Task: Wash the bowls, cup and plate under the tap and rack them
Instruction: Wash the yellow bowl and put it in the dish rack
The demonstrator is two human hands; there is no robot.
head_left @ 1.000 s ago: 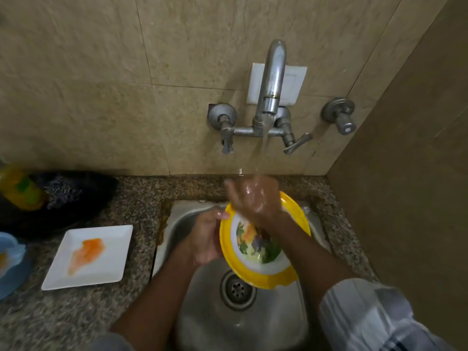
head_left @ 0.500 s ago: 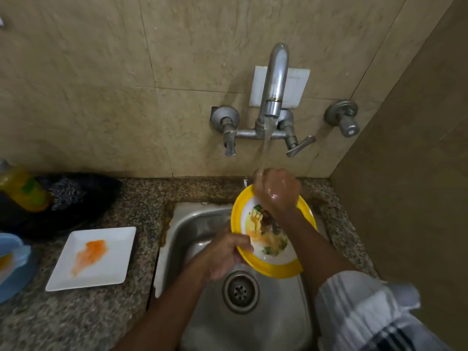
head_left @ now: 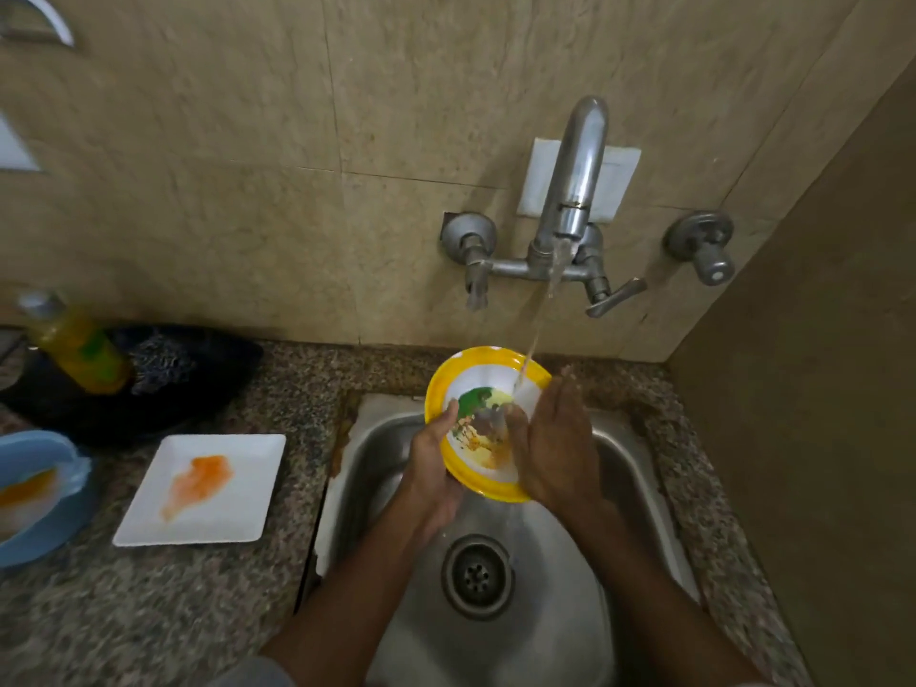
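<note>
A yellow-rimmed bowl with a white inside, smeared green and brown, is held tilted over the steel sink. My left hand grips its left rim, thumb inside. My right hand lies flat against the bowl's right side, fingers reaching into it. Water streams from the tap onto the bowl's upper right. A white square plate with an orange smear lies on the counter to the left. A blue bowl with orange residue sits at the far left edge.
A yellow bottle stands by a dark cloth at the back left of the granite counter. The drain sits mid-sink. A separate valve projects from the wall near the right side wall.
The bowl has turned and shifted left under the stream. My right hand slid from its top edge down to its right side. My left hand moved up along the left rim.
</note>
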